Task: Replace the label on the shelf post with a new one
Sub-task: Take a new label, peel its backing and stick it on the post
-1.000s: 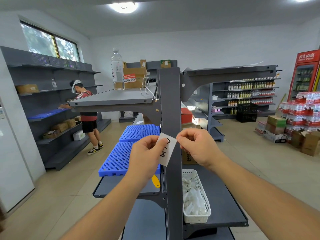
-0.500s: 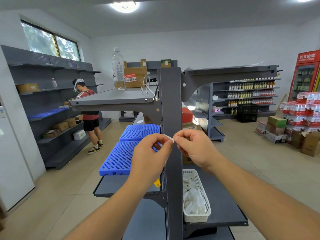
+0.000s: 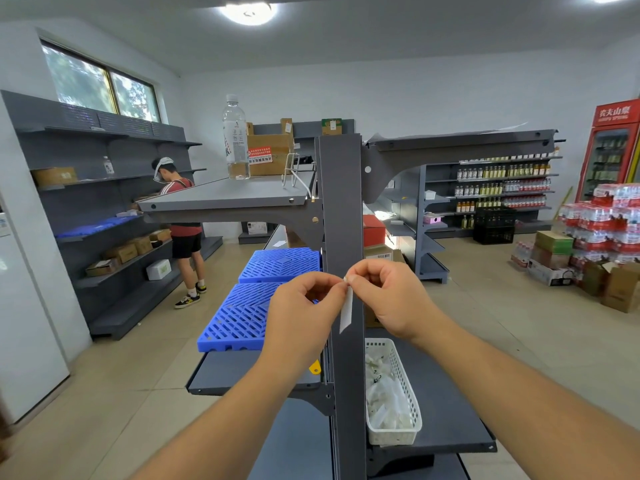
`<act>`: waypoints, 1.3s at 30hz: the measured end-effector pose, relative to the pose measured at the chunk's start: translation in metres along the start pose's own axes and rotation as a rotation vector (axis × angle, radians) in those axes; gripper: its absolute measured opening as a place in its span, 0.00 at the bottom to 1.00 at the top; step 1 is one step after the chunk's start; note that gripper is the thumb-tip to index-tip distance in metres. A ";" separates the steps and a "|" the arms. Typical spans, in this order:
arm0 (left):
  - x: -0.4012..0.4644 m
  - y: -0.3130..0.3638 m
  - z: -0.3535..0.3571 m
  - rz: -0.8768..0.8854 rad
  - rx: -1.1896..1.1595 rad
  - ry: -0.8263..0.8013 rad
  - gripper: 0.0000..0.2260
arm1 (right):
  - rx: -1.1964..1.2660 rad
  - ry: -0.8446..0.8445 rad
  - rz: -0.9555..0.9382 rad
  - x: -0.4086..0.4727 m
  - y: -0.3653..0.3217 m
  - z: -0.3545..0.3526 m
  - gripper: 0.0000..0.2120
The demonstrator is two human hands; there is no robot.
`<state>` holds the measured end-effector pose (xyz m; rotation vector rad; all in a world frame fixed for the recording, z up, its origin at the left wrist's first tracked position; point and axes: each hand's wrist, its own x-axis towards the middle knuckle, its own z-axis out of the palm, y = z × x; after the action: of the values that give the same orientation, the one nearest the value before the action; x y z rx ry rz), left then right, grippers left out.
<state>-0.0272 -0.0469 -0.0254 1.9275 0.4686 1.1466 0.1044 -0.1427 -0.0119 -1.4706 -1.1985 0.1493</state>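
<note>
We see both hands up in front of the grey post (image 3: 341, 209), meeting at its front face. Left hand (image 3: 300, 317) and right hand (image 3: 391, 299) are each closed in a pinch on the top end of the white label (image 3: 346, 308), fingertips nearly touching each other. The label hangs down from the pinch, edge-on to us, tilted slightly, just in front of the post; we cannot tell whether it touches the metal, and no print is readable at this angle.

Room to move: open floor well right of the right hand, aisle floor left of the left hand. Blue crates (image 3: 263, 296) sit just behind and left of the left hand on a lower shelf. The upper shelf (image 3: 228, 199) edge juts out above the left hand, with a bottle (image 3: 236, 138) and a cardboard box (image 3: 268, 154) on it. A bracket arm runs off the post above the right hand.

Containers: a white basket (image 3: 403, 393) lies below the right hand, just right of the post, holding loose white slips, a few with dark marks; too small to read. A yellow piece (image 3: 314, 368) pokes out under the left wrist, mostly hidden.

Both forearms are cut off by the bottom frame. A person (image 3: 181, 216) stands far left at the wall shelving, partly behind the upper shelf.
</note>
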 end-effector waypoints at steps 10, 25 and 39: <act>0.002 0.002 -0.001 -0.103 -0.095 0.051 0.07 | -0.046 0.014 -0.004 0.000 0.010 -0.003 0.08; 0.011 -0.011 -0.005 -0.183 -0.120 0.185 0.06 | -0.111 0.115 0.145 0.002 0.056 -0.032 0.09; 0.013 -0.028 -0.009 -0.210 -0.118 0.219 0.07 | -0.440 0.049 0.404 -0.006 0.141 -0.063 0.13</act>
<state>-0.0255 -0.0176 -0.0391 1.6169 0.6885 1.2234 0.2242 -0.1606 -0.1069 -2.0842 -0.9152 0.1258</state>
